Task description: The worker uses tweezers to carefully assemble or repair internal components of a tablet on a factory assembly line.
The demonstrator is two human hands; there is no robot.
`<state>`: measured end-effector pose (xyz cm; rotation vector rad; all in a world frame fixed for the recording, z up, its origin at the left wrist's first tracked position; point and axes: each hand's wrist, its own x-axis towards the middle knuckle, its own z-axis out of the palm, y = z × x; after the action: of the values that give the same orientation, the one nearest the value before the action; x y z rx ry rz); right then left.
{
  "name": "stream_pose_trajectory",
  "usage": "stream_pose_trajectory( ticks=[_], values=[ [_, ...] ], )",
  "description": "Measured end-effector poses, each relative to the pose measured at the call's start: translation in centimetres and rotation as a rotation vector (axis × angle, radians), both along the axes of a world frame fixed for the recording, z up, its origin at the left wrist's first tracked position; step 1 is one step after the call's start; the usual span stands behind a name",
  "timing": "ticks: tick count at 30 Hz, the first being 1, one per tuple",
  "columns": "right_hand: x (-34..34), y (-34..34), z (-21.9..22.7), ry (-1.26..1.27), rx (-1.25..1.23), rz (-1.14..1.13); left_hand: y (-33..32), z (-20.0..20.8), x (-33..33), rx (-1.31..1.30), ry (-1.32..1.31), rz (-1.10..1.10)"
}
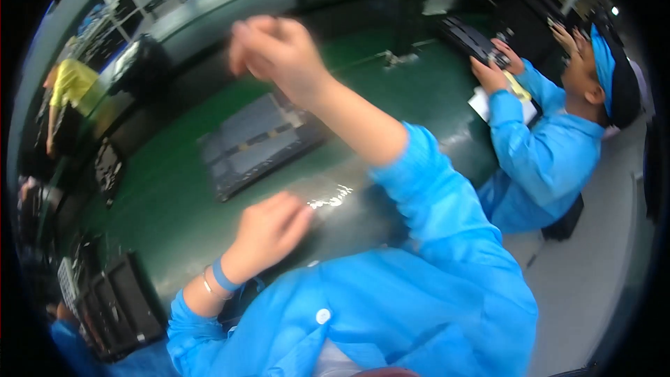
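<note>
A flat dark rectangular panel (255,136), with grey sections and a lighter strip across it, lies tilted on the green work surface in front of me. My left hand (269,229) hovers over the near side of the surface, just below the panel. Its fingers curl together, and whatever they hold, if anything, is hidden. A blue band and a thin bracelet circle that wrist. Stretched forward above the panel's far edge, my right hand (283,56) is bent at the wrist. Its fingers are closed and blurred; I cannot make out anything in them.
At right, a co-worker in blue (541,146) handles a dark device (478,42). Someone in a yellow shirt (77,87) is at the far left. A black tray-like case (118,304) sits at the lower left. A dark post (415,7) rises at the back.
</note>
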<state>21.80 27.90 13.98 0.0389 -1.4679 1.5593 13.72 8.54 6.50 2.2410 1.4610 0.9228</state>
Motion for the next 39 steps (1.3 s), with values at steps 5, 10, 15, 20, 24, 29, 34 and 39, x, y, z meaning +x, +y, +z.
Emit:
stream_pose_trajectory(
  ticks=[5, 10, 15, 20, 24, 29, 34, 39],
  values=[
    [-7.1, 9.0, -4.9, -0.078, -0.36, -0.331, 5.0, 0.7, 4.9, 0.06, -0.284, 0.005],
    [-8.2, 12.6, -8.6, -0.159, -0.372, -0.649, 4.7, -0.5, 5.1, -0.477, -0.264, -0.327],
    [-9.5, 13.5, -9.1, -0.253, -0.321, -0.702, 4.1, -3.2, 5.6, -0.19, -0.168, -0.551],
    [-9.9, 14.3, -9.3, -0.174, -0.321, -0.689, 2.4, -3.4, 7.9, 0.046, -0.144, -0.827],
    [-8.5, 17.0, -11.7, -0.579, 0.326, -1.049, 2.5, -1.7, 8.6, 0.117, -0.122, -1.134],
    [-7.7, 14.7, -12.4, -0.616, 1.129, -1.029, 1.5, -1.3, 8.2, 0.206, -0.224, -0.998],
    [-6.7, 17.6, -12.3, -0.807, 0.927, -1.179, 6.0, -3.2, 3.9, -0.445, -0.284, -0.609],
    [-8.0, 19.1, -13.9, -0.712, 0.439, -1.174, 6.9, -7.0, 5.7, -0.468, -0.681, -0.485]
  ],
)
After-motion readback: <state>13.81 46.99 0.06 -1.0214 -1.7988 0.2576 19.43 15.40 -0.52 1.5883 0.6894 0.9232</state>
